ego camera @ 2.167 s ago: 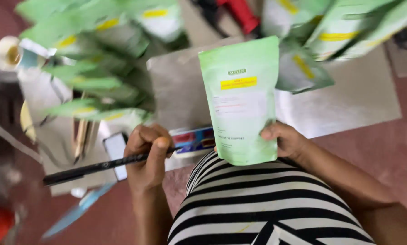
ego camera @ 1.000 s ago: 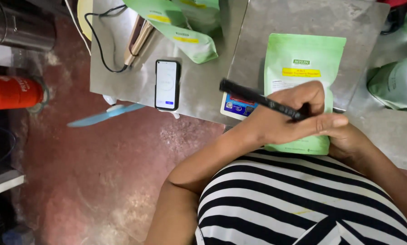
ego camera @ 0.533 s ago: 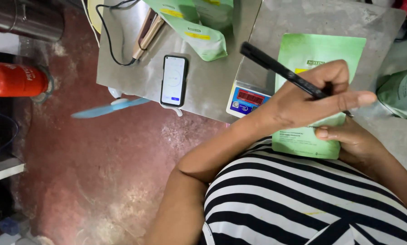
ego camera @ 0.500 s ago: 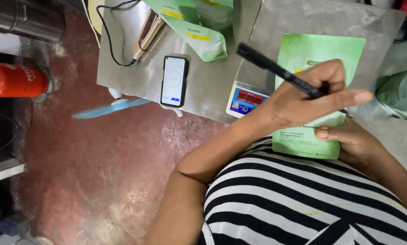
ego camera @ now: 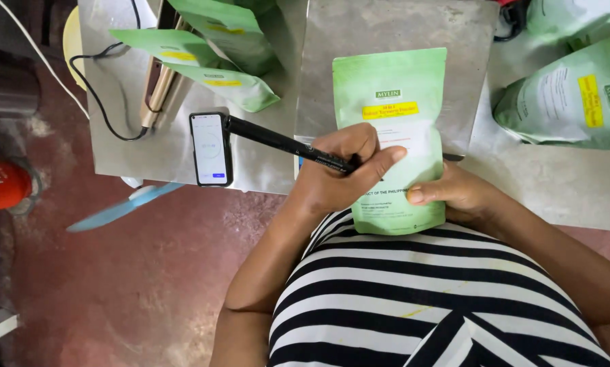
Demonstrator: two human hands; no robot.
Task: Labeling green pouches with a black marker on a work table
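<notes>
While the pouch lies flat:
Pouch: on the grey slab, near its front edge; looks light, soft, slick. Hold by its edges.
Left hand: clenched around a black marker.
Right hand: pins the pouch's lower edge.

A flat green pouch lies upright in the middle on a grey metal slab, its lower edge at the person's striped shirt; it carries a small dark green label near the top, a yellow strip below it and a white panel under that. To the left, two more green pouches lean over the table, each with a yellow strip. A phone lies flat at the table's near edge — its screen lit white with a small blue bar low down. At far right, a filled pale green pouch lies on its side — a yellow label on its face.
</notes>
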